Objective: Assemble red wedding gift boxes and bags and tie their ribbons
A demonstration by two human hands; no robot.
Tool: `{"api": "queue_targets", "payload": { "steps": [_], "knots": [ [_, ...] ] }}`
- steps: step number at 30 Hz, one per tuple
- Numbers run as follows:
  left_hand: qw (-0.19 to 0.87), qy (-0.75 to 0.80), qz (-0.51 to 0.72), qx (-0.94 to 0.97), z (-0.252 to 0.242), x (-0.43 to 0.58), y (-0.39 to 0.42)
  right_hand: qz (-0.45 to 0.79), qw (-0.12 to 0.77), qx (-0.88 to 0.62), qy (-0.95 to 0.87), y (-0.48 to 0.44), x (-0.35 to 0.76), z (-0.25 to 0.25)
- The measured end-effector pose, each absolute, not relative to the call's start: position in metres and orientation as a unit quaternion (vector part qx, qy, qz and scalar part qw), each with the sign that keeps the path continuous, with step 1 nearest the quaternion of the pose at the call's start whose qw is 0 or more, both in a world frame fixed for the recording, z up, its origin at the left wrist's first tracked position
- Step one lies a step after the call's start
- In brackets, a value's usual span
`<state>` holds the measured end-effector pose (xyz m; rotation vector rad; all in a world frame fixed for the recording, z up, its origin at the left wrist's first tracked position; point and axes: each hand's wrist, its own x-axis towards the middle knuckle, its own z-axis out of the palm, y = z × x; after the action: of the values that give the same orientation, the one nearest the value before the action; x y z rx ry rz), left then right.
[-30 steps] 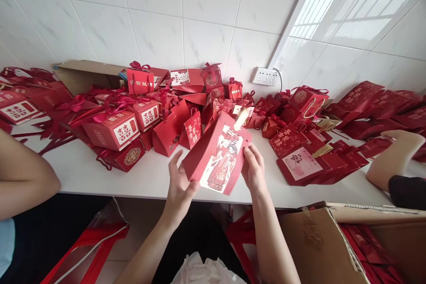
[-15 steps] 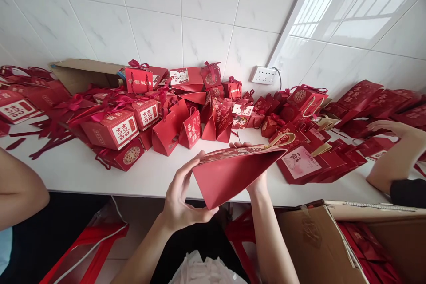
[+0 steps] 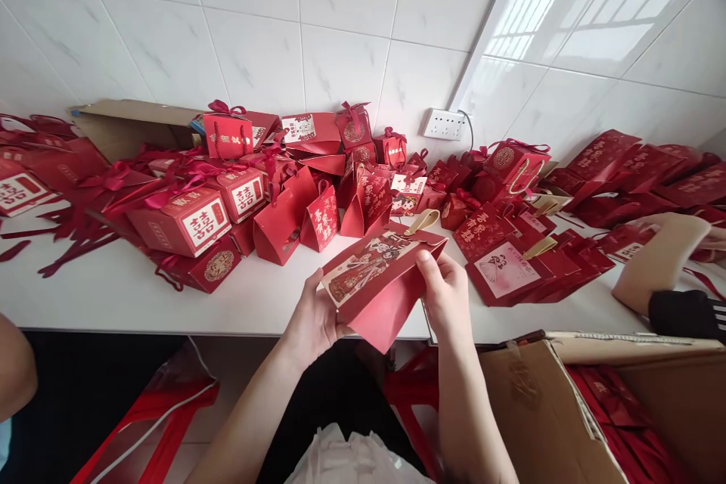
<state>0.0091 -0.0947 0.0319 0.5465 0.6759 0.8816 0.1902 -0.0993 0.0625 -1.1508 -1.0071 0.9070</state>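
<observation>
Between my two hands, above the table's front edge, is a red paper gift box (image 3: 386,306) with a printed picture of figures on its upper face and a gold loop handle (image 3: 424,221) at its far end. My left hand (image 3: 314,321) grips its left end, fingers partly hidden beneath. On the right side, my right hand (image 3: 445,291) pinches the edge by the handle, thumb on top. Just beyond stand a red triangular box (image 3: 321,215) and another with a gold loop (image 3: 367,200). Right of my right hand lies a red box with a pink card (image 3: 507,268).
Red boxes with ribbons (image 3: 187,219) are heaped along the white table (image 3: 113,302). A power strip (image 3: 446,124) is on the wall. An open carton (image 3: 522,393) holding red items stands at lower right. Co-workers' arms show at left and right (image 3: 661,257).
The box has been turned and tilted so its printed face now shows, where its open underside faced me before. My right thumb has come over its edge. The view has shifted slightly.
</observation>
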Motion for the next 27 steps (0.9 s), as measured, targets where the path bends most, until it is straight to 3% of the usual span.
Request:
{"api": "queue_targets", "payload": {
  "steps": [4,8,11,14,19,23,27],
  "knots": [
    [0.79,0.31,0.471,0.24,0.032,0.013,-0.096,0.426,0.63,-0.513,-0.397,-0.094,0.193,0.062],
    [0.742,0.288,0.548,0.259,0.036,0.012,-0.096,0.58,0.621,-0.443,-0.287,-0.078,0.197,0.045],
    [0.741,0.269,0.536,0.303,0.038,0.01,-0.098,0.671,0.588,-0.384,-0.237,-0.072,0.195,0.033],
    [0.744,0.249,0.52,0.339,0.039,0.01,-0.099,0.685,0.589,-0.363,-0.227,-0.074,0.19,0.026],
    [0.728,0.239,0.523,0.373,0.03,0.013,-0.097,0.66,0.608,-0.375,-0.231,-0.08,0.19,0.021],
    [0.652,0.225,0.551,0.47,0.007,0.013,-0.097,0.504,0.679,-0.425,-0.323,-0.09,0.202,0.027],
    [0.589,0.245,0.483,0.6,-0.015,0.012,-0.105,0.359,0.686,-0.436,-0.458,-0.106,0.212,0.041]
  ]
}}
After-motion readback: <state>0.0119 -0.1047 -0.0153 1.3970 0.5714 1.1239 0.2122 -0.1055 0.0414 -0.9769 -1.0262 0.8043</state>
